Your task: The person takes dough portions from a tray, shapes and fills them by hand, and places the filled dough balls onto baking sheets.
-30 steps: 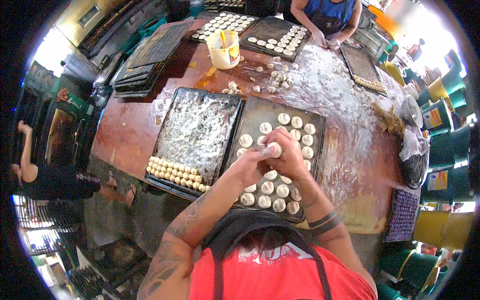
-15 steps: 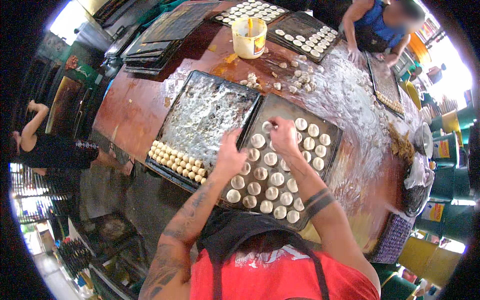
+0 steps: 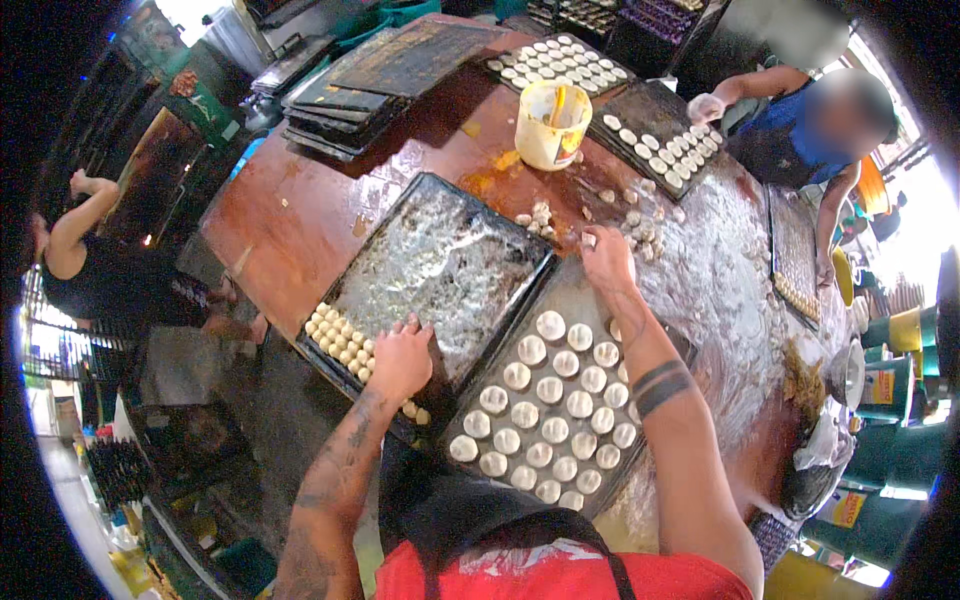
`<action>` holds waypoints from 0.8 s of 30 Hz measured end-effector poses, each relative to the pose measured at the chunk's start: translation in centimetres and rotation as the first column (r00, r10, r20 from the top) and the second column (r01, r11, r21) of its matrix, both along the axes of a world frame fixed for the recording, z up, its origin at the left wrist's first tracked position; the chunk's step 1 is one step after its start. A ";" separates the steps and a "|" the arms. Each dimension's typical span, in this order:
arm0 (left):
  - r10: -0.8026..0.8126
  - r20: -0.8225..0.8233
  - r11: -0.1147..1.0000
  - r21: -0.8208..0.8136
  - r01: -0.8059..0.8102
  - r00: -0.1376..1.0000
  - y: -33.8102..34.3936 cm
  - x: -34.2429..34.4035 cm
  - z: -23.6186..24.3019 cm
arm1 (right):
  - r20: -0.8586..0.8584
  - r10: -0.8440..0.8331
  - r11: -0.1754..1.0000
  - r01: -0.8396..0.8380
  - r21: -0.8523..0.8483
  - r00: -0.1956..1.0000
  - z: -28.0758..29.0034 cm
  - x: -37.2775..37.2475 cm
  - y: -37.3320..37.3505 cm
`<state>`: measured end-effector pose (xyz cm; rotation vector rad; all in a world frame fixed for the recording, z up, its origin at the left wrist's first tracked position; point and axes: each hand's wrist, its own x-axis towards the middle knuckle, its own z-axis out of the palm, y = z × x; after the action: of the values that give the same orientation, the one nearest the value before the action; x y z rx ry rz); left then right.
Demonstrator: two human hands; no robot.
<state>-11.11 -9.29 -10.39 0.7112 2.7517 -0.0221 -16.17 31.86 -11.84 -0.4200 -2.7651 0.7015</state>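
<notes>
My left hand [image 3: 403, 358] is over the near edge of a floured black tray [image 3: 440, 235], fingers spread, beside rows of small round dough balls [image 3: 338, 338]. Some of the balls are hidden behind it. At the far end of a second tray [image 3: 480, 385], my right hand [image 3: 610, 265] is closed in a pinch on a small pale dough piece [image 3: 589, 240]. Rows of flattened dough rounds [image 3: 538, 455] lie on that second tray, partly covered by my right forearm.
Loose dough scraps [image 3: 640, 225] lie beyond my right hand. A yellowish tub [image 3: 550, 130] stands farther back, near stacked dark trays [image 3: 385, 75]. More trays of rounds [image 3: 665, 140] are at the far side, where a co-worker [image 3: 790, 125] in blue reaches over. Another person [image 3: 95, 285] is at the left.
My right hand has moved away from me, from among the rounds to the tray's far end. My left hand has shifted left to the dough balls. The co-worker's arm now reaches toward a far tray.
</notes>
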 end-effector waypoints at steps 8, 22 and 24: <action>0.024 -0.020 0.996 0.089 -0.022 1.000 -2.0 0.8 1.1 | 0.390 0.217 0.961 -0.267 0.077 0.895 6.3 -7.4 -5.5; 0.095 0.066 0.992 0.078 -0.100 0.993 0.5 1.2 0.8 | 0.475 0.550 0.649 -0.710 0.275 0.687 0.5 -9.2 4.6; 0.074 0.049 0.993 0.092 -0.079 0.996 0.5 1.3 0.2 | 0.394 0.405 0.763 -0.543 0.352 0.825 0.2 -6.3 9.8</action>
<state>-9.80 -8.77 -10.16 0.6210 2.7484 0.1388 -22.43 41.61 -11.65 0.3348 -3.2247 0.0501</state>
